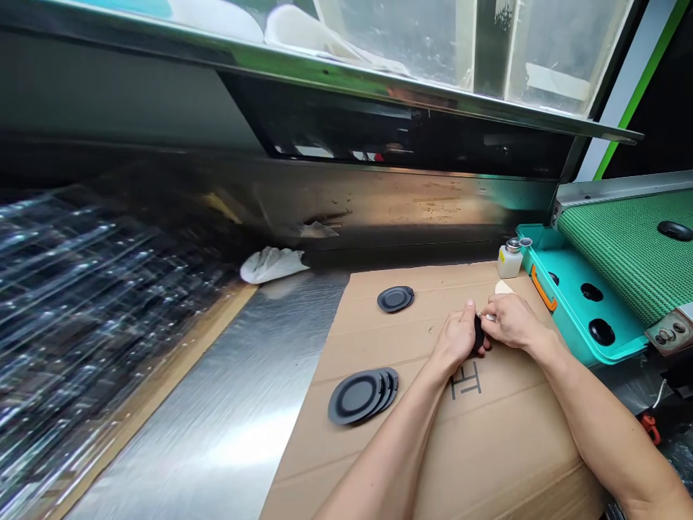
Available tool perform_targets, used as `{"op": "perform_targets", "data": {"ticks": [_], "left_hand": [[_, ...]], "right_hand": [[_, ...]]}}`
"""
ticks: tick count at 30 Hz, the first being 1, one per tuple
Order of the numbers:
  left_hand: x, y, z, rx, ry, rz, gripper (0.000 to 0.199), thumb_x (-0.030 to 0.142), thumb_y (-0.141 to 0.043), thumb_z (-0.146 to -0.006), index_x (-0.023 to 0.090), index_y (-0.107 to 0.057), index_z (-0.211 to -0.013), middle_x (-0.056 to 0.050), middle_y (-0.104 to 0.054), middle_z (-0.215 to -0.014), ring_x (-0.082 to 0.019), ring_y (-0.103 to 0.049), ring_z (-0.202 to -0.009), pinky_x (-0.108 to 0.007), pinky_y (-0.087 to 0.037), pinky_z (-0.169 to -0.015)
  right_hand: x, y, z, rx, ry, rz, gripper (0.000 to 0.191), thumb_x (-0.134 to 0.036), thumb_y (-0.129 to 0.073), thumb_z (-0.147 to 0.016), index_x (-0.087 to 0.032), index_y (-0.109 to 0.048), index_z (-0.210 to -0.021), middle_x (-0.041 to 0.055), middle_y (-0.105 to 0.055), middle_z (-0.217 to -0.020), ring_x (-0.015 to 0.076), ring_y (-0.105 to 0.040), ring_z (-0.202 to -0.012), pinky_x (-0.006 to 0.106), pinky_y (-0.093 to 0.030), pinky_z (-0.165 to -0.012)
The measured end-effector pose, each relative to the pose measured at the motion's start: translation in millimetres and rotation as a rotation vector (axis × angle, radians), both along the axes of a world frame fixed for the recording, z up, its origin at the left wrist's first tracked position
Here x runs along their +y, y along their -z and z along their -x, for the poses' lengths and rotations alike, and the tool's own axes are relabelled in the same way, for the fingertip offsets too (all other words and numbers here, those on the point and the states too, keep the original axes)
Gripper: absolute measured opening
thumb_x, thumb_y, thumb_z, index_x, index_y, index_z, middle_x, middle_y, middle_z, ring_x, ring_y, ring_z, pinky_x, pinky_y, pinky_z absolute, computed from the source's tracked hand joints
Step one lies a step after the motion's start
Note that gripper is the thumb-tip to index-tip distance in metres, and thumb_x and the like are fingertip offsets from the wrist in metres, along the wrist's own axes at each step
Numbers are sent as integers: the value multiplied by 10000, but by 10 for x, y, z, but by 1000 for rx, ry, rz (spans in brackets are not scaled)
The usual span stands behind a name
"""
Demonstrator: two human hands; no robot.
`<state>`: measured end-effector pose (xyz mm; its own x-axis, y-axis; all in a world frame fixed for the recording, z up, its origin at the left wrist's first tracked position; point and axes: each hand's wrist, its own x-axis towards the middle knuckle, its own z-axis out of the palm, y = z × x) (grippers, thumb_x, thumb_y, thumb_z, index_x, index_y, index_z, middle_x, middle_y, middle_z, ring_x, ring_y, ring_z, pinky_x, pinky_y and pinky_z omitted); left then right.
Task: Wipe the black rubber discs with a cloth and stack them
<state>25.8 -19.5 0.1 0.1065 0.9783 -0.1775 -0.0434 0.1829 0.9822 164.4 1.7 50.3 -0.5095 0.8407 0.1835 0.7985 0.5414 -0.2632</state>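
Observation:
Over the cardboard sheet [401, 339], my left hand [456, 336] is closed around a black oval part [478, 334], held on edge. My right hand [512, 319] meets it from the other side, fingers pinched at the part's upper edge. A small whitish bit shows at those fingertips; I cannot make out what it is. To the left lies a fanned stack of several dark oval discs [354, 397]. Farther back is a smaller pile of similar discs [395, 298]. Just behind my right hand, a pale flat piece [503, 287] lies on the cardboard.
A white bottle with a metal top [509, 260] stands beside a teal tray [577, 318] holding black oval parts. A green conveyor belt [622, 235] runs above the tray. At left are a white glove-like item [273, 265], bare metal table [216, 404] and stacked shiny plastic-wrapped material [97, 318].

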Motion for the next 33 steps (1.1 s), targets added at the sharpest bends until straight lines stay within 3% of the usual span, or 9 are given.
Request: {"op": "perform_targets", "data": {"ticks": [18,21,24,27,30,33], "left_hand": [[-14,14,-2,-38,14,37,661,688,-355,-908,153,-663,-672,-94,-667,-540,-172,-598,-422,-275,-478,-454],[3,-19,30,-154,-9,75,609,635,-381,-932,138,-662,-719,-87,-666,-545,-163,-584,-412,-276,-485,-461],[24,-52,73,-402,-132,125,508,557,-441,-950,123,-655,-793,-75,-674,-584,-152,-584,-427,-270,-491,-468],[35,-52,76,-647,-139,142,434,487,-482,-965,116,-654,-821,-90,-708,-703,-168,-660,-581,-281,-548,-575],[31,-34,28,-792,-66,169,403,452,-473,-982,128,-665,-840,-115,-740,-860,-219,-715,-851,-335,-579,-800],[23,-43,4,-871,-75,205,445,471,-416,-996,125,-683,-912,-146,-740,-991,-267,-692,-1037,-392,-543,-950]], "right_hand": [[22,40,-26,40,-11,19,217,-182,-550,-801,-182,-672,-622,22,-622,-704,124,-498,-631,255,-341,-646],[14,60,-42,47,2,52,242,-196,-558,-830,-187,-664,-613,16,-614,-689,125,-518,-649,252,-340,-647],[-15,93,4,192,13,-31,260,-248,-536,-923,-186,-688,-722,25,-635,-749,134,-552,-710,247,-361,-673],[-45,162,128,371,30,-133,188,-292,-536,-968,-187,-689,-936,34,-657,-846,147,-579,-786,244,-396,-718],[-78,239,268,355,41,-196,190,-266,-520,-977,-189,-676,-901,47,-620,-850,171,-571,-818,266,-414,-754],[-124,272,349,321,11,-191,216,-224,-495,-977,-188,-679,-868,49,-594,-850,173,-557,-817,273,-420,-751]]}}
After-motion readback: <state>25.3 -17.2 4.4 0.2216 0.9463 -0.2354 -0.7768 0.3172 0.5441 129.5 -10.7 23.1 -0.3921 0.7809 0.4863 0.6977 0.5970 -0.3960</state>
